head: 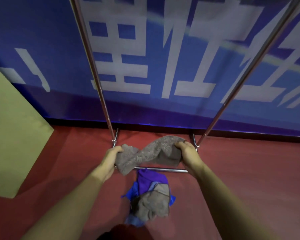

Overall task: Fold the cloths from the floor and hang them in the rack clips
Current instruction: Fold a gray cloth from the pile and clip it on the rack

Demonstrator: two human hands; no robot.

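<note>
Grey cloth (150, 152), thick and fuzzy, hangs in the air between 2 bare hands, twisted once near its left end so that it bunches there and spreads wider toward the right. Left hand (111, 157) has its fingers curled over the left end of the cloth, clamping that bunched corner against the palm. Right hand (188, 152) grips the right end the same way, fingers folded over the top edge and pressed onto the fabric. Both forearms reach forward from the bottom of the view.

Just below and nearer the person, a heap of cloths (150, 198) lies on the red floor (241, 170): a purple piece on top at the far side, blue fabric showing at the edges, and another grey towel crumpled at the near side. Behind the held cloth runs the low crossbar of a metal rack (163, 169), with 2 shiny uprights rising and spreading out toward the top corners. Beyond the rack stands a blue banner (42, 49) with large white characters, and a pale green panel (12, 127) leans at the left.
</note>
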